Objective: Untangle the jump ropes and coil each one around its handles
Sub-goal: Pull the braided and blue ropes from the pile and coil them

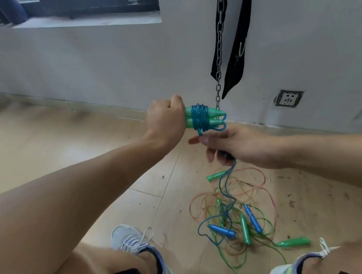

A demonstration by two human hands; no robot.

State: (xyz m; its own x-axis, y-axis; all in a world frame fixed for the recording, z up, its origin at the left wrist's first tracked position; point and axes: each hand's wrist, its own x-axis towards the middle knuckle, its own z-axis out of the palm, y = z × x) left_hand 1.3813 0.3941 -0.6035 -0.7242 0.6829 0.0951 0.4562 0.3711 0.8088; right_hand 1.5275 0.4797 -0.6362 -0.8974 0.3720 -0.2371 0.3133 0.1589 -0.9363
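Nearest the camera, two pale sneakers (146,254) are planted on the wooden floor (35,140), one at the lower middle, the other at the lower right. Between and just beyond them a tangle of jump ropes (233,211) is spread on the floor: thin green, orange and blue cords are looped over one another, with two blue handles (222,230) and several green handles (245,228) lying among them. A blue cord (226,184) is led up from this pile to the right hand (230,145), where it is pinched in the curled fingers. Just above, the left hand (165,118) is closed in a fist round the ends of a pair of green handles (212,117) held side by side, and blue cord is wound round them in several turns. Farther off, a metal chain (219,37) and black straps (238,41) are hung against the white wall (93,63), with a socket (289,98) set low to the right.
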